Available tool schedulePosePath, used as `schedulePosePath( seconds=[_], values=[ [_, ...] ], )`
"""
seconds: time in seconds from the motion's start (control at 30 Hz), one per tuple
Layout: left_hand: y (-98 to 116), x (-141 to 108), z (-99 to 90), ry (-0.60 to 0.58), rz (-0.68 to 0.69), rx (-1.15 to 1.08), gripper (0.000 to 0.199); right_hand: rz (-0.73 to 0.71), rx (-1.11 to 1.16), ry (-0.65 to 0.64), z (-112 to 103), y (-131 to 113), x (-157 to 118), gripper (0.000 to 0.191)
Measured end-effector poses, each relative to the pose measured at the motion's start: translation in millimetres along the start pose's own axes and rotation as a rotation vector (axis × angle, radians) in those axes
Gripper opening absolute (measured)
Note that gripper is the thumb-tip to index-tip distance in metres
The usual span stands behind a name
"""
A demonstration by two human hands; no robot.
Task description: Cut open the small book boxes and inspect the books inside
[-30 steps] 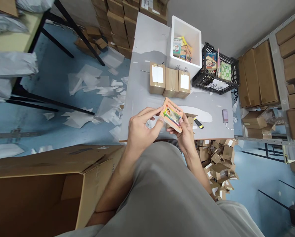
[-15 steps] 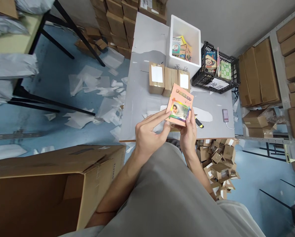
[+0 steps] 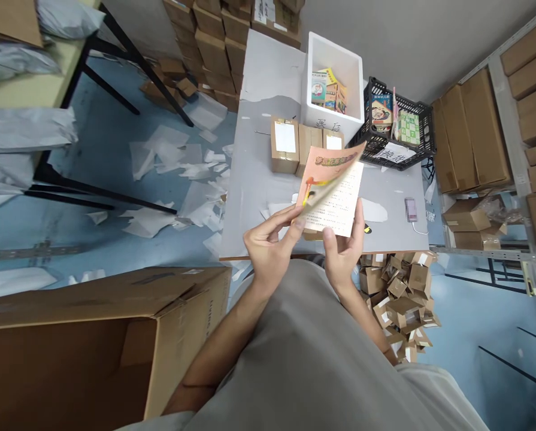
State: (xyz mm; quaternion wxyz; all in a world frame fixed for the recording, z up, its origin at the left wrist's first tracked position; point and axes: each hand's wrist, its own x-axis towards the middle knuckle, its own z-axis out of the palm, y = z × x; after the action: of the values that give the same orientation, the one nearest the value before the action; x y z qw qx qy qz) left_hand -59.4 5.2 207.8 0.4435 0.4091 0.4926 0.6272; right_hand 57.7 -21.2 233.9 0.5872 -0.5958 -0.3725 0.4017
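Observation:
A small book (image 3: 343, 200) with a pink-orange cover is held above the near edge of the table, its cover curling up over a printed white page. My left hand (image 3: 272, 242) pinches the lower left of the book, thumb on the cover side. At the lower right, my right hand (image 3: 343, 254) grips the pages, with its thumb in front and its fingers mostly hidden behind. Just past that hand, part of a yellow and black utility knife (image 3: 368, 228) shows on the table.
Behind the book stand several taped cartons (image 3: 284, 152), a white foam box (image 3: 335, 120) of books and a black crate (image 3: 362, 131) of books. A phone (image 3: 411, 209) lies at right on the table (image 3: 254, 197). A large open carton (image 3: 182, 335) is at lower left; small boxes (image 3: 402, 311) lie heaped at right.
The book was closed with its cover facing up; now the cover is bent open to the left, showing a text page. My right thumb has moved onto that page.

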Motion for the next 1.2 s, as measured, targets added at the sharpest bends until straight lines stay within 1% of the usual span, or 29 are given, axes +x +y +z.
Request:
schedulePosePath(
  seconds=[0.07, 0.1, 0.17, 0.23, 0.4, 0.43, 0.5, 0.57, 0.67, 0.77, 0.83, 0.9, 1.0, 1.2],
  values=[
    [-1, 0, -0.1, 0.036, -0.044, 0.033, 0.045, 0.099, 0.053, 0.004, 2, -2, 0, 0.116],
    [-3, 0, -0.2, 0.038, -0.063, 0.053, 0.047, 0.118, 0.074, 0.006, 3, -3, 0, 0.114],
    [-8, -1, -0.4, 0.009, -0.098, 0.061, 0.047, 0.088, 0.068, 0.019, 3, -4, -1, 0.109],
    [-12, -2, -0.2, -0.027, -0.134, -0.010, 0.047, -0.010, -0.006, 0.034, 1, -1, -2, 0.101],
    [-14, -2, 2.0, -0.009, -0.223, -0.318, 0.051, -0.420, -0.343, 0.062, -7, 10, -6, 0.071],
    [-12, -1, 2.3, -0.010, -0.245, -0.357, 0.050, -0.485, -0.397, 0.063, -8, 12, -7, 0.065],
    [-10, -1, 2.5, -0.014, -0.288, -0.404, 0.048, -0.573, -0.461, 0.058, -10, 13, -8, 0.058],
    [-9, -1, 2.4, -0.021, -0.308, -0.415, 0.047, -0.623, -0.494, 0.040, -11, 13, -9, 0.058],
    [-10, -2, 1.3, -0.039, -0.267, -0.345, 0.048, -0.678, -0.558, 0.005, -13, 11, -10, 0.062],
    [-11, -3, -1.4, -0.030, -0.168, -0.140, 0.051, -0.763, -0.601, -0.005, -13, 8, -9, 0.064],
    [-10, -3, -3.8, -0.018, -0.100, -0.006, 0.048, -0.808, -0.630, -0.016, -13, 5, -8, 0.066],
    [-8, -2, -6.1, -0.015, -0.061, 0.080, 0.044, -0.836, -0.652, -0.028, -12, 1, -7, 0.068],
    [-4, 2, -8.2, -0.021, -0.074, 0.109, 0.043, -0.849, -0.645, -0.035, -11, -2, -6, 0.069],
    [-1, 7, -10.7, -0.074, -0.182, -0.003, 0.044, -0.789, -0.675, -0.093, -12, -4, -6, 0.071]
  ],
)
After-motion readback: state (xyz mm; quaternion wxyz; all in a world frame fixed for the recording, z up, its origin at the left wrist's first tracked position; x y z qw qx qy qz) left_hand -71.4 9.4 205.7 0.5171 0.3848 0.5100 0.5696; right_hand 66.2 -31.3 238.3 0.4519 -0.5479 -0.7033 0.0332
